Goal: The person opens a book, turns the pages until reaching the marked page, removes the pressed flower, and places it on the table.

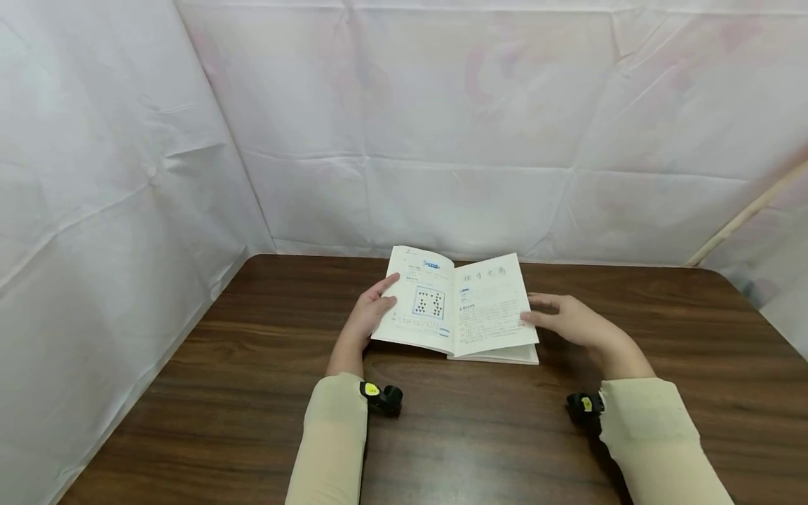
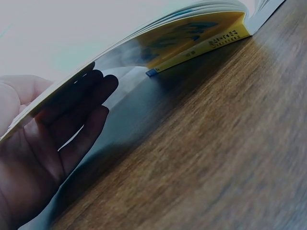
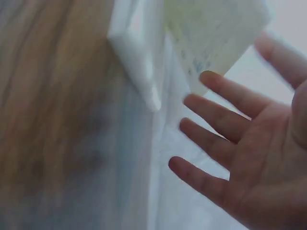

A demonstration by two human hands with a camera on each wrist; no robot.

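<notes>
An open book (image 1: 456,308) lies in the middle of the wooden table (image 1: 480,435), showing a page with a dotted square diagram on the left and text on the right. My left hand (image 1: 374,308) holds the raised left half, thumb on the page. In the left wrist view its fingers (image 2: 79,112) lie under the yellow cover (image 2: 192,38), which is lifted off the table. My right hand (image 1: 562,319) is flat with straight fingers at the right page's outer edge. In the right wrist view its spread fingers (image 3: 216,139) are close to a lifted page (image 3: 211,33).
White sheets (image 1: 442,126) wall in the table at the back and on both sides. A pale pole (image 1: 745,214) leans at the right rear corner. Bare dark wood surrounds the book, with the widest stretch towards me.
</notes>
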